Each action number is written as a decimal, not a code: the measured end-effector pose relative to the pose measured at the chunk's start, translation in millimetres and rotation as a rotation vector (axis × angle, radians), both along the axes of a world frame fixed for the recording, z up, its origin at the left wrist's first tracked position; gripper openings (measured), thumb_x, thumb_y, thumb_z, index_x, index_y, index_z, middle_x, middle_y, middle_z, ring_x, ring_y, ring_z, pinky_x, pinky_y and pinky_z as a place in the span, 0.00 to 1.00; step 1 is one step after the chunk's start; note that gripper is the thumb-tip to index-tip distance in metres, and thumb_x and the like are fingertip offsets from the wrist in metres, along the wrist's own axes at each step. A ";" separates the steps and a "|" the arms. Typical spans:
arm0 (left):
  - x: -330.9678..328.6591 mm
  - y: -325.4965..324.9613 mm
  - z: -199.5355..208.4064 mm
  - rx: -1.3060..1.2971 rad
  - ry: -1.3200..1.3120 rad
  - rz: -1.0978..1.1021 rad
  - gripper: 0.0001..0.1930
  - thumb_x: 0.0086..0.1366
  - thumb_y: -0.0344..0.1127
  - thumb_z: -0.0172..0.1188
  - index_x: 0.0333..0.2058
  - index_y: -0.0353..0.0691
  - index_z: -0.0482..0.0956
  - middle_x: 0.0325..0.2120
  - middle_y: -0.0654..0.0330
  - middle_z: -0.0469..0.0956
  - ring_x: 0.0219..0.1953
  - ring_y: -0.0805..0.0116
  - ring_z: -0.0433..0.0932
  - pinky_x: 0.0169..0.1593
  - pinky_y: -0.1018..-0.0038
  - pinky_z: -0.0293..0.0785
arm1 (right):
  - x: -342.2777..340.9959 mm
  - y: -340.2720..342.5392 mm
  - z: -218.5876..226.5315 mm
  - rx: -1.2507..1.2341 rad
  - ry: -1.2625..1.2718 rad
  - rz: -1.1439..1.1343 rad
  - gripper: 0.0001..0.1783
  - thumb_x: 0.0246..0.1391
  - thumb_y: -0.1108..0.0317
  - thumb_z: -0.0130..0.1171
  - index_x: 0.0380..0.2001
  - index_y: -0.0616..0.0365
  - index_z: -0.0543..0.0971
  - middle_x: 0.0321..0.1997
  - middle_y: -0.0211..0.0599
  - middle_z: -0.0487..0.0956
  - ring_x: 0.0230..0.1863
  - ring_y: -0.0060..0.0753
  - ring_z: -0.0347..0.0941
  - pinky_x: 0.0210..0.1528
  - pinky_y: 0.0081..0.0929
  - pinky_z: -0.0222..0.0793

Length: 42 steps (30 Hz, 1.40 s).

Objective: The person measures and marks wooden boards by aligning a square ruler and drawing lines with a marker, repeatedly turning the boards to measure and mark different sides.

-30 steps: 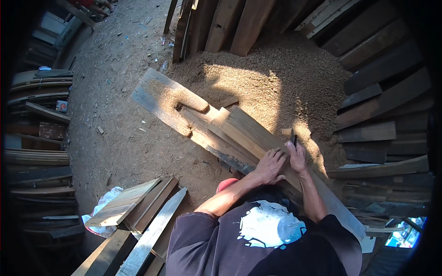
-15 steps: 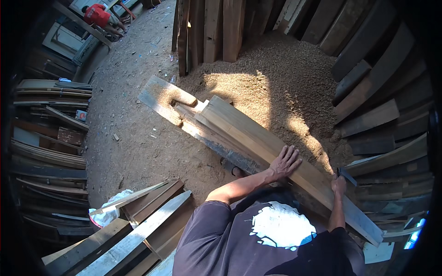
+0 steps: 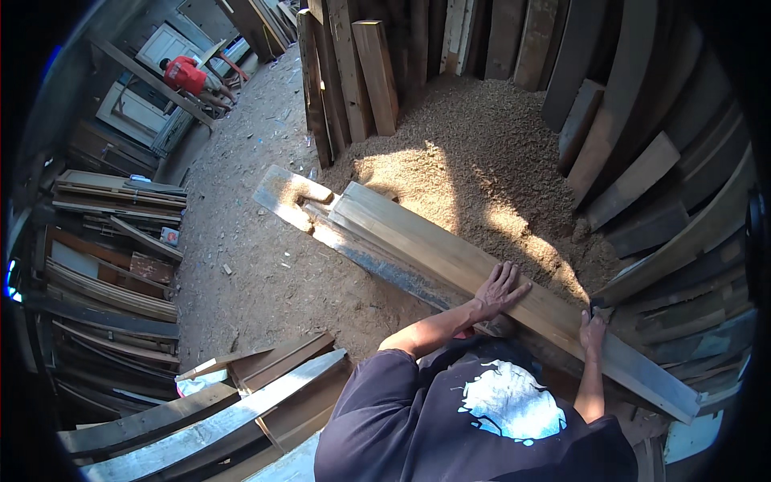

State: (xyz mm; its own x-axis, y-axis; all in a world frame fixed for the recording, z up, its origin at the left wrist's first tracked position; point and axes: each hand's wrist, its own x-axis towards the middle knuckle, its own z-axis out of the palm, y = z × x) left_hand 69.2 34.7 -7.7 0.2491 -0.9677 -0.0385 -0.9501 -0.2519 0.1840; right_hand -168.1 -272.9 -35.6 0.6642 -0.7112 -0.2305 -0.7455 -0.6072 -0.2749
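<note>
A long, thick light-brown wooden board [image 3: 418, 233] lies diagonally along a narrow, worn machine bed [image 3: 393, 271], running from far left to near right. My left hand [image 3: 501, 291] rests on the board's upper face, fingers spread and nothing in its grasp. At the board's far edge, to the right, is my right hand [image 3: 593, 331], its fingers bent around a small dark tool [image 3: 595, 307]. Only a bit of that tool shows above the fingers, so its kind is unclear. Sawdust covers part of the bed's far-left end, around a notch.
A sawdust heap [image 3: 490, 153] lies beyond the board. Upright planks [image 3: 376, 76] lean at the back, more along the right side. Stacked boards [image 3: 112, 285] line the left, and loose planks [image 3: 193, 434] lie near left. A person in red [image 3: 186, 76] bends over in the distance.
The view has shifted, so the background sits lower and farther right. The board's far end is closer to the bed's left tip. The tool in my right hand now shows less.
</note>
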 end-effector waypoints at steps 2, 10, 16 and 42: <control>-0.7 3.9 -17.1 -0.042 -0.032 0.014 0.45 0.61 0.37 0.61 0.76 0.53 0.53 0.70 0.30 0.55 0.74 0.29 0.52 0.74 0.36 0.45 | 12.4 12.3 22.2 0.011 0.019 0.019 0.31 0.69 0.51 0.55 0.59 0.71 0.74 0.54 0.73 0.78 0.59 0.74 0.72 0.61 0.60 0.68; -15.3 23.6 -23.8 -0.230 -0.031 0.028 0.47 0.57 0.39 0.64 0.75 0.52 0.54 0.68 0.28 0.57 0.71 0.27 0.56 0.72 0.33 0.50 | -4.7 19.6 3.1 0.016 0.128 -0.035 0.31 0.68 0.46 0.55 0.50 0.71 0.77 0.52 0.70 0.78 0.56 0.72 0.74 0.60 0.59 0.69; -2.9 12.8 15.2 0.058 0.089 -0.008 0.44 0.60 0.40 0.64 0.74 0.51 0.58 0.69 0.28 0.57 0.72 0.25 0.55 0.73 0.33 0.50 | 6.1 2.9 9.2 0.053 0.266 0.009 0.32 0.69 0.45 0.52 0.49 0.71 0.79 0.52 0.69 0.79 0.56 0.72 0.74 0.60 0.59 0.69; 62.2 -55.7 57.2 0.442 0.242 -0.231 0.42 0.53 0.36 0.64 0.69 0.65 0.67 0.46 0.46 0.85 0.48 0.42 0.84 0.53 0.51 0.82 | -35.1 4.6 72.4 -0.287 -0.100 -0.453 0.21 0.62 0.51 0.61 0.34 0.62 0.83 0.32 0.57 0.84 0.42 0.60 0.82 0.61 0.51 0.67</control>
State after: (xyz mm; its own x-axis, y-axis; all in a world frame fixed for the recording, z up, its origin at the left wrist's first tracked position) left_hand 131.5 -21.1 49.6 -0.0338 -0.8748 -0.4834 -0.9337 -0.1449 0.3275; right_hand -203.2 -268.3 36.8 0.2854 -0.9563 0.0631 -0.9287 -0.2923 -0.2282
